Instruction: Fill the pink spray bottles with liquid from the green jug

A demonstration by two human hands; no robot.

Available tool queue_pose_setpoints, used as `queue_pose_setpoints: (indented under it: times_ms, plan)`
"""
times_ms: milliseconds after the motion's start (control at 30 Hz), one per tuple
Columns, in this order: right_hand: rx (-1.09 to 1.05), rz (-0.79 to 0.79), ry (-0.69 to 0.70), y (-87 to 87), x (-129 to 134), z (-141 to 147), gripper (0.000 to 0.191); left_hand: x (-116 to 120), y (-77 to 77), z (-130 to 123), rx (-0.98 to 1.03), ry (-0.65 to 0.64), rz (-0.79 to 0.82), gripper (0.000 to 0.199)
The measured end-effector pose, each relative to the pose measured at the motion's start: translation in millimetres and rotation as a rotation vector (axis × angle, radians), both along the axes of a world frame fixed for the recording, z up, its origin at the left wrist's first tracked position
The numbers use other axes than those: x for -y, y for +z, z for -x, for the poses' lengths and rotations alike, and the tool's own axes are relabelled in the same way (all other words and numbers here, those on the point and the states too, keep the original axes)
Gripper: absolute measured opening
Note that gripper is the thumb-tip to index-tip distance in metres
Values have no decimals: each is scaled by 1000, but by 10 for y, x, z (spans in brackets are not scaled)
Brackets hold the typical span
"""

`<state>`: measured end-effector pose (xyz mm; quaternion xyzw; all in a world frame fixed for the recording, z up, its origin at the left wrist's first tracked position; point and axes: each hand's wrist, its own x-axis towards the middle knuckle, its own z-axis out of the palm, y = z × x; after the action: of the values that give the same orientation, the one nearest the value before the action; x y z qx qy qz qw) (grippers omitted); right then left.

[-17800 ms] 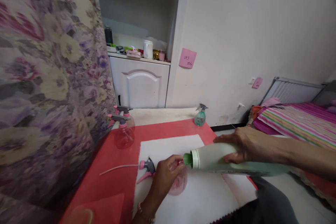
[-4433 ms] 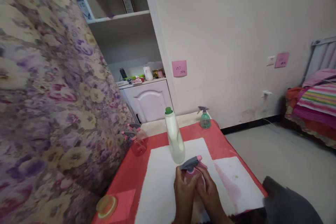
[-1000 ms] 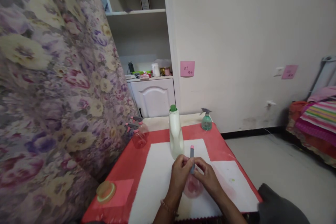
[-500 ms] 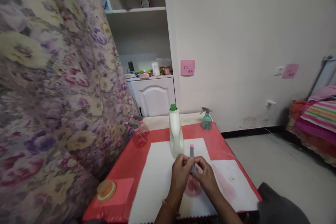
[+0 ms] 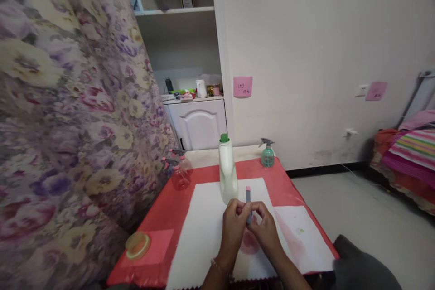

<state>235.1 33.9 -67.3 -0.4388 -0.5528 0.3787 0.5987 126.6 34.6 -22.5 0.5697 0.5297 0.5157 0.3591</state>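
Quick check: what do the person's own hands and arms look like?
The left hand and right hand are ungloved, with no sleeves in view. A thin beaded bracelet circles the left wrist; none shows on the right.

We hold our left hand (image 5: 233,223) and right hand (image 5: 265,226) close together in the near middle, fingers curled and thumbs turned inward, each in a pinching grip. Our left forearm (image 5: 213,277) slants away from the near edge toward the right, our right forearm (image 5: 288,268) toward the left, wrists apart.
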Motion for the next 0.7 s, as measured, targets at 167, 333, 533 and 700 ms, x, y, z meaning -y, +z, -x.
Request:
queue_pose_setpoints:
  times_ms: [167,333,533,700]
  plan:
    - [1,-26,111,53,40,-62,30,13,12,-13,0,8,1,23]
    - [-15,-22,82,41,16,-36,24,-18,-2,-17,2,18,-7,24]
    - [-40,-4,51,42,49,18,31,-9,-12,-8,1,22,-11,25]
    - [-27,-34,129,74,50,-33,19,0,-30,-10,-2,22,-15,24]
